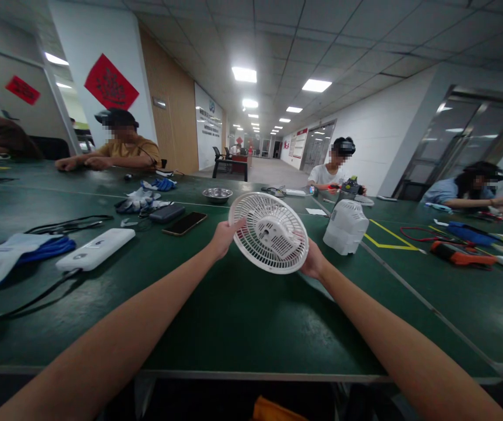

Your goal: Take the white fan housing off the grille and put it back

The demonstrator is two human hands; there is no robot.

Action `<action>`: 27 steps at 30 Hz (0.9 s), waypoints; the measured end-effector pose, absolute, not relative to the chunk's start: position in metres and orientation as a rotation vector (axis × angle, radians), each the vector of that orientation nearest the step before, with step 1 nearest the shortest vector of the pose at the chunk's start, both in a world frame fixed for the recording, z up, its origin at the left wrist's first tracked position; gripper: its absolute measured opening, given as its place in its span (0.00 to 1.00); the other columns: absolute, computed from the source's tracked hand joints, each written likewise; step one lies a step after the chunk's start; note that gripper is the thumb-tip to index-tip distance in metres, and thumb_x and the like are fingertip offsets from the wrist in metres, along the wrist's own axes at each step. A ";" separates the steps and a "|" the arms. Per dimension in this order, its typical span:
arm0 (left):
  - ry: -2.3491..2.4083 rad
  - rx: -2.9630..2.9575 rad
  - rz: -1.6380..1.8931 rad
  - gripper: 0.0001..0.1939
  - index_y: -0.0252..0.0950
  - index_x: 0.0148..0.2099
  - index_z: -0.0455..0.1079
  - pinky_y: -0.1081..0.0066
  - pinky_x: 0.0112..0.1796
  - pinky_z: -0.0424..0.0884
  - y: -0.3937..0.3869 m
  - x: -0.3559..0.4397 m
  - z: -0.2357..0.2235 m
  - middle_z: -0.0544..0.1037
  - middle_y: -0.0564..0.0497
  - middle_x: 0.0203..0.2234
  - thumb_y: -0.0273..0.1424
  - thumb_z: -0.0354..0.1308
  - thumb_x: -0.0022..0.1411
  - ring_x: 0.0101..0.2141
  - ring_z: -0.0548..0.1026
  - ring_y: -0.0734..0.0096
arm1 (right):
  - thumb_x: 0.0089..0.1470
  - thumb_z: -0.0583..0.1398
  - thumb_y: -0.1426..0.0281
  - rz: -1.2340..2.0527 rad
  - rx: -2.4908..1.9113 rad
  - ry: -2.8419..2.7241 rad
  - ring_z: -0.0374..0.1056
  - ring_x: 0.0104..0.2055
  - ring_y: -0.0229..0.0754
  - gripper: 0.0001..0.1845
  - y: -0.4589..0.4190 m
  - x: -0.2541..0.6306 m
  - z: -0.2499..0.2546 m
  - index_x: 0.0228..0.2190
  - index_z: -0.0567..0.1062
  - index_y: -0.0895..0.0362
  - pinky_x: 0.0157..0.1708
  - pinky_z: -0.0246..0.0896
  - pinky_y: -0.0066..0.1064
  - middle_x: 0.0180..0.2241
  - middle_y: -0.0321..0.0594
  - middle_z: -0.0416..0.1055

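I hold a round white fan grille (270,233) up above the green table (233,316), tilted so its inner side faces me. My left hand (224,235) grips its left rim with the fingers curled over the edge. At the lower right rim, my right hand (313,261) clasps the grille from behind, so its fingers are mostly hidden. A white fan body (346,225) stands on the table just right of the grille.
A power bank (96,248), gloves (8,254), two phones (184,223) and a steel bowl (217,194) lie to the left and behind. Orange-handled tools (461,255) and cables sit at right. Three people sit at the table's far side and right.
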State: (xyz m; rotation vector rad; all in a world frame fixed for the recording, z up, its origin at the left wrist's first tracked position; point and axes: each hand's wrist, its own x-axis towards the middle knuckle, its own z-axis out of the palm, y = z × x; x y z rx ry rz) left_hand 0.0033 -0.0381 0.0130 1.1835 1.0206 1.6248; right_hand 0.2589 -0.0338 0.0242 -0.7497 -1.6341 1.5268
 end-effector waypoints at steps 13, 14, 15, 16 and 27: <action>1.016 1.328 1.569 0.17 0.30 0.39 0.77 0.53 0.41 0.79 -0.045 0.009 0.014 0.83 0.43 0.33 0.36 0.72 0.49 0.34 0.82 0.57 | 0.55 0.55 0.53 1.674 -0.759 -1.504 0.74 0.46 0.52 0.21 -0.037 0.262 0.030 0.45 0.71 0.51 0.46 0.70 0.49 0.41 0.41 0.78; 1.025 1.335 1.566 0.17 0.30 0.38 0.77 0.53 0.41 0.79 -0.045 0.009 0.014 0.83 0.44 0.33 0.36 0.72 0.49 0.34 0.82 0.57 | 0.55 0.55 0.53 1.681 -0.769 -1.485 0.74 0.46 0.52 0.20 -0.038 0.262 0.030 0.45 0.71 0.51 0.46 0.71 0.49 0.42 0.41 0.78; 1.035 1.338 1.560 0.16 0.30 0.38 0.77 0.52 0.42 0.79 -0.046 0.009 0.014 0.83 0.44 0.32 0.36 0.72 0.50 0.34 0.82 0.57 | 0.56 0.56 0.54 1.679 -0.776 -1.468 0.74 0.47 0.52 0.20 -0.039 0.261 0.031 0.45 0.71 0.50 0.45 0.71 0.49 0.43 0.40 0.78; 1.047 1.340 1.557 0.16 0.30 0.38 0.77 0.52 0.42 0.79 -0.046 0.009 0.014 0.83 0.44 0.32 0.36 0.72 0.50 0.34 0.82 0.57 | 0.56 0.56 0.54 1.676 -0.779 -1.451 0.74 0.47 0.52 0.19 -0.039 0.261 0.032 0.46 0.71 0.50 0.44 0.72 0.49 0.44 0.40 0.77; 1.095 1.378 1.525 0.14 0.32 0.38 0.78 0.53 0.40 0.80 -0.045 0.008 0.011 0.83 0.44 0.32 0.35 0.71 0.51 0.33 0.82 0.56 | 0.57 0.56 0.50 1.443 -0.703 -1.605 0.73 0.51 0.53 0.26 -0.026 0.259 0.020 0.52 0.68 0.49 0.48 0.72 0.51 0.49 0.41 0.76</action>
